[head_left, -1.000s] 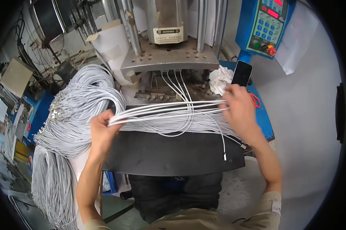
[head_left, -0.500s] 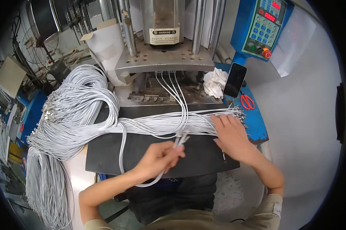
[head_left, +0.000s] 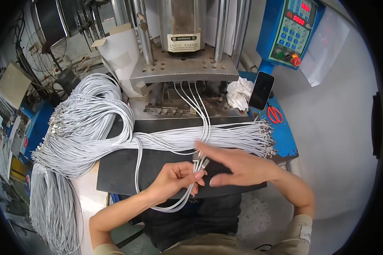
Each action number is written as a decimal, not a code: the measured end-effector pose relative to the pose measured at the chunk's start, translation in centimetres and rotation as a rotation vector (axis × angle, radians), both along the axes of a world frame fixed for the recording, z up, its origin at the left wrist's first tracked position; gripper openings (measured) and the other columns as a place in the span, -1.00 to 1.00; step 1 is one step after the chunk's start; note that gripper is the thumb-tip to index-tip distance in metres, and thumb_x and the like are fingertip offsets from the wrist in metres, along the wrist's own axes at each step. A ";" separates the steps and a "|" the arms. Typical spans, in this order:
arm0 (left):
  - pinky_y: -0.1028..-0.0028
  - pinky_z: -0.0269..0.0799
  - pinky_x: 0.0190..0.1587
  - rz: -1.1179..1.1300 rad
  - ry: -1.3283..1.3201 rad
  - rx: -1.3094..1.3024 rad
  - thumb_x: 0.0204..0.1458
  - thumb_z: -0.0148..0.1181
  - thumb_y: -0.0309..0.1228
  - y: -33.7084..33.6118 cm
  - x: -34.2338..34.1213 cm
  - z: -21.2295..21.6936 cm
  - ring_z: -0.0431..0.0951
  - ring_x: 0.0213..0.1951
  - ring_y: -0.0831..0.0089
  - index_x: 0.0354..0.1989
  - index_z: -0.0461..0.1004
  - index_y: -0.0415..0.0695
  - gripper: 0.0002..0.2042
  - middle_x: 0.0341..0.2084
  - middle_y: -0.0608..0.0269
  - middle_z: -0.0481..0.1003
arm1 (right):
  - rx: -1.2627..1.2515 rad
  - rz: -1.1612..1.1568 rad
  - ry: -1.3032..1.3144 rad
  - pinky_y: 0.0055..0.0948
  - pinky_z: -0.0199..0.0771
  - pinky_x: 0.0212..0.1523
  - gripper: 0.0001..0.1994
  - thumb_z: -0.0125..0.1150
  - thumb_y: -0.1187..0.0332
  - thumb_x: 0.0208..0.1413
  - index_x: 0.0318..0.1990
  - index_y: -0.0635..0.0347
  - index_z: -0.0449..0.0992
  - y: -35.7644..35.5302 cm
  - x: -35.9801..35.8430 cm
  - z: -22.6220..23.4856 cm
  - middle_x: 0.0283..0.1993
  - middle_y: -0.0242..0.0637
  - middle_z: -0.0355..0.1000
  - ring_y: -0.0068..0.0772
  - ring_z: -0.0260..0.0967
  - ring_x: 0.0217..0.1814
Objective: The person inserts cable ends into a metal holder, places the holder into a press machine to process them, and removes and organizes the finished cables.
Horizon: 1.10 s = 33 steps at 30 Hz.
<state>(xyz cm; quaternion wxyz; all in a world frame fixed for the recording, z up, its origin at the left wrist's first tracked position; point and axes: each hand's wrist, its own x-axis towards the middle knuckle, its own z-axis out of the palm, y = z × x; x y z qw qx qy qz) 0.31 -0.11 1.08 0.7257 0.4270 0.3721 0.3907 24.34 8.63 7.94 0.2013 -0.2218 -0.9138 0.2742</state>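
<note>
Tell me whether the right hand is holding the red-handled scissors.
No, the red-handled scissors lie on the blue surface near the black phone, apart from the right hand.

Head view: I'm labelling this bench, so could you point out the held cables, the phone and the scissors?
Held cables [head_left: 184,200]: head view, on their lower bend.
Phone [head_left: 261,91]: head view, mid-screen.
Scissors [head_left: 274,114]: head view, on the red handles.

I watched remotely through the left head-worn fisheye, which looked down and forward over the lap [head_left: 191,223], with the left hand [head_left: 176,178] and right hand [head_left: 244,166] close below, the black mat [head_left: 125,174] beneath them and the press [head_left: 183,68] farther off.
</note>
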 end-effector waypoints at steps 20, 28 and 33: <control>0.47 0.60 -0.26 0.367 -0.045 0.022 0.23 0.32 -0.49 -1.1 -0.6 -1.6 0.62 -0.37 0.52 -0.12 0.59 -0.33 -0.84 -0.31 0.15 0.65 | 0.665 -0.307 -0.160 -0.01 0.52 -0.16 -0.71 0.29 0.44 0.02 -0.16 0.37 0.35 10.4 -6.0 -7.3 -0.25 -0.04 0.48 0.14 0.49 -0.15; 0.42 0.65 -0.25 0.364 -0.061 -0.014 0.20 0.34 -0.53 -1.3 -1.7 -2.4 0.67 -0.39 0.44 -0.07 0.57 -0.31 -0.82 -0.33 0.14 0.64 | -0.340 -0.315 -0.457 -0.15 0.55 -0.21 -0.60 0.37 0.27 0.05 -0.04 0.30 0.43 4.1 -0.1 -1.3 -0.28 -0.11 0.54 -0.12 0.57 -0.24; 0.43 0.65 -0.25 0.356 -0.047 0.027 0.19 0.34 -0.54 0.8 -1.2 -0.5 0.67 -0.40 0.43 -0.09 0.56 -0.30 -0.83 -0.33 0.12 0.65 | -0.958 -0.339 0.203 -0.32 0.65 -0.33 -0.67 0.29 0.19 0.28 -0.06 0.30 0.46 2.4 -1.0 -0.6 -0.33 -0.18 0.55 -0.33 0.63 -0.24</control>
